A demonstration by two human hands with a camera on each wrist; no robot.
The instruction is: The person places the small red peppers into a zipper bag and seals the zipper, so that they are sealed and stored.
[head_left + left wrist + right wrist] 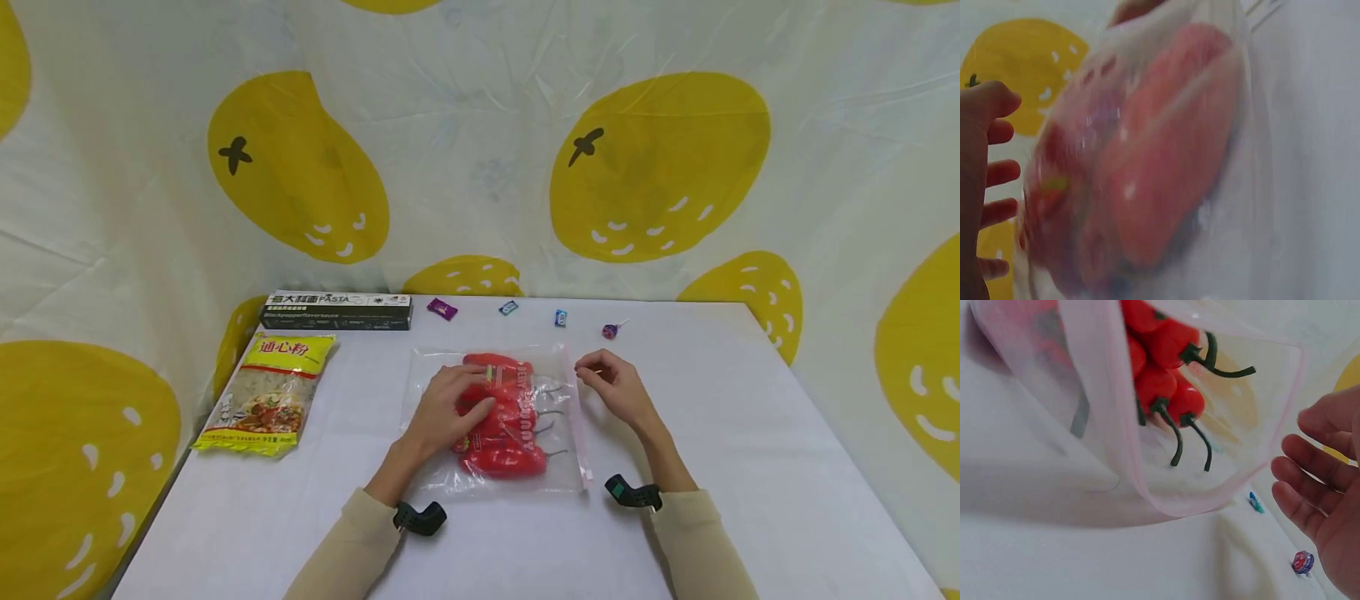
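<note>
A clear zip bag (pixel 442 479) with a pink-edged mouth (pixel 1110 419) lies before me, holding several red peppers (pixel 502 458) with green stems. The wrist views show the bag bulging and its mouth gaping, stems toward the opening. My left hand (pixel 446 408) is over the bag's left part with its fingers spread across the peppers; in the left wrist view that hand (pixel 985 169) appears beside the plastic. By the far corner of the mouth is my right hand (pixel 611 387), its fingers loosely bent. In the right wrist view its fingertips (pixel 1288 465) are right at the pink rim, pinching nothing.
A dark pasta box (pixel 337 312) lies at the back left, with a yellow macaroni bag (pixel 270 392) in front of it. Along the back edge are a purple-wrapped candy (pixel 442 309), two small blue candies (pixel 561 317) and a lollipop (pixel 611 331). A patterned cloth hangs behind.
</note>
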